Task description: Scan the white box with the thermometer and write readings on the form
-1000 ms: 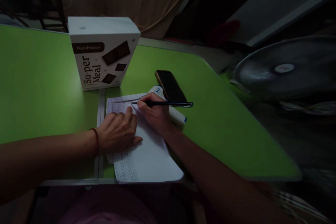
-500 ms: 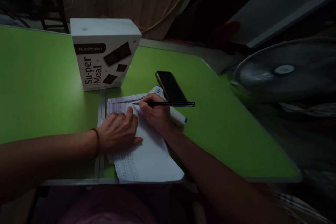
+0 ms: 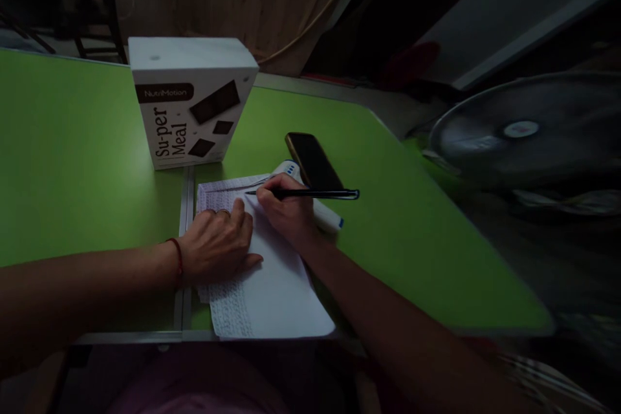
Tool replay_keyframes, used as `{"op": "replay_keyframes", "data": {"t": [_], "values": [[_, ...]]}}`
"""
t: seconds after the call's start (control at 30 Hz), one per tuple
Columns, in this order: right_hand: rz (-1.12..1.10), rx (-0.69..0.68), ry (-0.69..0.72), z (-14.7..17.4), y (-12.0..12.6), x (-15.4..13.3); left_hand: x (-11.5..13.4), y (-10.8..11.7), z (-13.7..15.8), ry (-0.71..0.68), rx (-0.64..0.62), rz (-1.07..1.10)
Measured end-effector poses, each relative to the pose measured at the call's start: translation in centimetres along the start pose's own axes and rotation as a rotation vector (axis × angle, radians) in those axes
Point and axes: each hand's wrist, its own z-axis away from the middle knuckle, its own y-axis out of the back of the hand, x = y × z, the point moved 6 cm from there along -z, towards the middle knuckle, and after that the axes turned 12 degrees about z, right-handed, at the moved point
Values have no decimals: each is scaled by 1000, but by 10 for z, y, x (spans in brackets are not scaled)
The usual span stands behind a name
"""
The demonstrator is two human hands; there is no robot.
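A sheet of paper (image 3: 276,291) lies at the table's near edge, with rows of handwriting along its left side and top and a bare white area to the right. My left hand (image 3: 220,242) rests palm down on the written part, thumb stretched out and fingers slightly bent, with nothing in its grasp. Pinched in my right hand (image 3: 286,207) is a black pen (image 3: 320,193), its tip at the paper near the upper written lines. Partly behind that hand lies a white device with blue marks (image 3: 327,216); its kind is hidden.
A dark smartphone (image 3: 314,160) lies beyond my right hand. To the back left a white Su-per Meal box (image 3: 191,103) stands upright on the green table (image 3: 412,246). A metal strip (image 3: 184,239) crosses the tabletop. Right of the table is a large round metal object (image 3: 557,123).
The view has shifted very slightly. Both hands keep nearly the same place on the paper, and the pen stays in my right hand.
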Motion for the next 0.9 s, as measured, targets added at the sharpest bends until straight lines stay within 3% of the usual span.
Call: {"op": "replay_keyframes", "data": {"t": [0.13, 0.33, 0.53, 0.67, 0.73, 0.77, 0.83, 0.87, 0.9], "values": [[56, 5, 96, 1, 4, -9, 0, -1, 0, 0, 1, 9], [347, -127, 485, 1, 8, -20, -2, 2, 1, -6, 0, 12], [712, -350, 498, 4, 3, -15, -3, 8, 4, 24, -19, 60], [683, -433, 524, 8, 9, -30, -10, 23, 12, -46, -43, 181], [616, -550, 542, 11, 11, -36, -24, 47, 15, -131, 152, 319], [601, -621, 528, 13, 11, -37, -40, 68, 21, -134, 427, 361], [610, -742, 457, 13, 10, -34, -75, 103, 48, -114, 1100, 261], [620, -782, 415, 13, 9, -32, -92, 109, 60, -94, 1332, 211], [623, -809, 377, 12, 9, -31, -111, 110, 69, -48, 1484, 219]]}}
